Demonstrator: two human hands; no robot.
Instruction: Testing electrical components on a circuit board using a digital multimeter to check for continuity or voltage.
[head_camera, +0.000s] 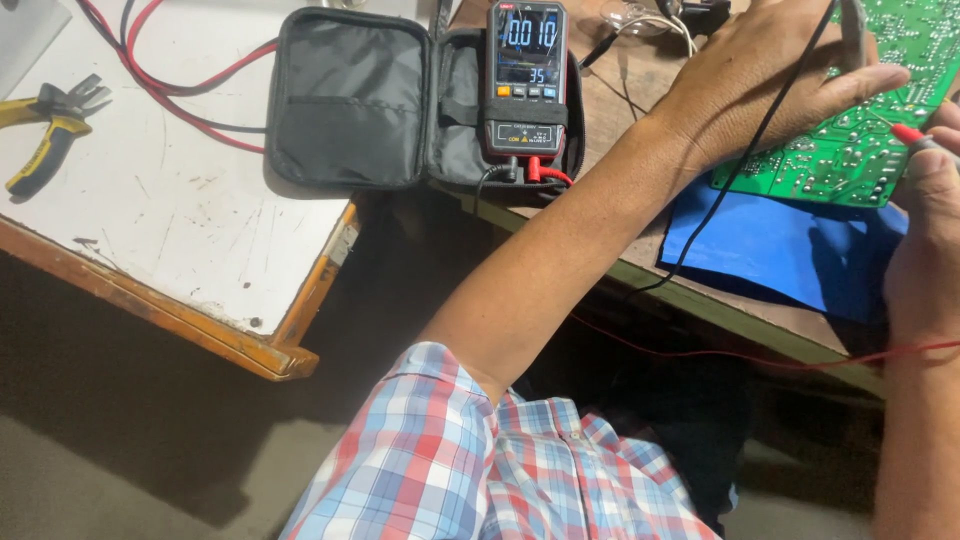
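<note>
Left hand (760, 85) laid flat over the green printed circuit board (850, 140), fingers (860, 85) stretched out and pressing its solder side down, a grey probe handle (852, 30) poking up between them, though whether actually pinched cannot be told. Right hand (925, 200) closed around a red-tipped test probe (910, 133), tip touching the board just under the left fingertips. Board resting on a blue plastic sheet (780, 250), below the right fingers.

Likely trouble: a slip of the red tip across neighbouring solder joints, bridging them; a tug on the thin red lead (760, 358) hanging slack under the forearm; the black lead (740, 170) draped over the left wrist snagging.

Well left of the fingers, a black and red digital multimeter (525, 80) propped in an open black zip case (350, 100). Beyond it, yellow-handled pliers (45, 130) on a scratched white surface (190, 220) with orange edging. Worn brown surface under the board. Dim floor below.
</note>
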